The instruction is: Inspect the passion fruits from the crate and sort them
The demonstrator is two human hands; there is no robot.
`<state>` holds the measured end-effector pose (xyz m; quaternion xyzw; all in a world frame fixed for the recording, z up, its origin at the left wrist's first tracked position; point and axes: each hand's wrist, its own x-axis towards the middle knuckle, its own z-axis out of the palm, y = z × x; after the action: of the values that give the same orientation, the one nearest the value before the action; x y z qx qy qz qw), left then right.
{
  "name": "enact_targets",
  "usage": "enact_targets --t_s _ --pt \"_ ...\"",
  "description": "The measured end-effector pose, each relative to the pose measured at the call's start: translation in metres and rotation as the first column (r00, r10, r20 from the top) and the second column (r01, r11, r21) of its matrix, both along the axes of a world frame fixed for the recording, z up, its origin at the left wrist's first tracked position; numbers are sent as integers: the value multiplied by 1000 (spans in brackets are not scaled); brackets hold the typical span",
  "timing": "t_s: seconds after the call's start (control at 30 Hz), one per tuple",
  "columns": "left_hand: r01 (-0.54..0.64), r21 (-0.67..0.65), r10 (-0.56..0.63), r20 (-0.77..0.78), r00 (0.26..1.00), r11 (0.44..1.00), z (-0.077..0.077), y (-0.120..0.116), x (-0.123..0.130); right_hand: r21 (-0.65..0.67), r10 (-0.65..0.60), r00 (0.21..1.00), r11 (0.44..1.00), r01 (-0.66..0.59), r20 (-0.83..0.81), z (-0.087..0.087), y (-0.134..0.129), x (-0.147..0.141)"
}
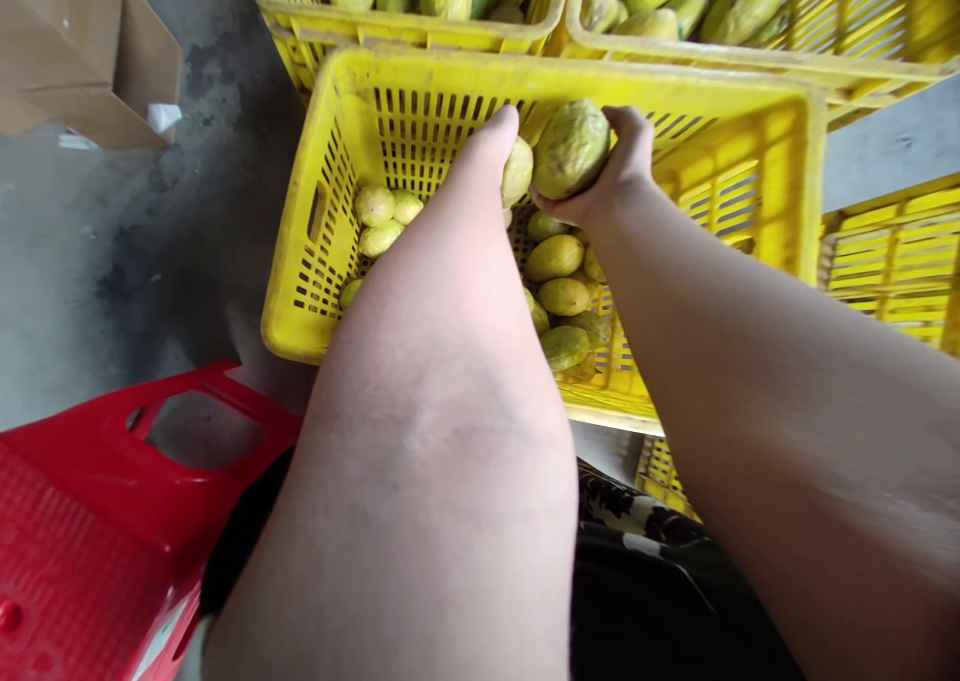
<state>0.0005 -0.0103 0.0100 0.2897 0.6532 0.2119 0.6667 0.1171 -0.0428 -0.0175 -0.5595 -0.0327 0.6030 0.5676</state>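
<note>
floor (45, 261): grey, smooth, blotched with dark stains
cardboard box (75, 41): brown, open, at upper left
red plastic seat (82, 511): textured surface, wide cutout, at lower left
light: soft, diffuse, floor paler toward the left edge

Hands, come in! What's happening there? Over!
Right hand gripping mottled fruit. Left hand at another fruit, fingers hidden. Left forearm hiding part of yellow crate.

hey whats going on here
Someone is reaching over a yellow crate. The right grip holds a large wrinkled fruit; the left grip, mostly hidden by the arm, is at another fruit. Smaller fruit lie inside, and two more crates with fruit stand beyond.
</note>
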Motion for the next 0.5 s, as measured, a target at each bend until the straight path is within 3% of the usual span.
enact_targets --t_s 0.2,0.4,0.5 --pt "-39 -3 39 -17 999 999 -5 6 -5 60 73 996 996 -70 -53 9 -4 -7" --pt "84 18 -83 -29 996 996 5 3 -5 -98 106 994 990 -104 18 8 -6 0" --pt "51 1 -51 4 999 999 9 0 -3 -148 54 998 988 -50 25 6 -5 1"
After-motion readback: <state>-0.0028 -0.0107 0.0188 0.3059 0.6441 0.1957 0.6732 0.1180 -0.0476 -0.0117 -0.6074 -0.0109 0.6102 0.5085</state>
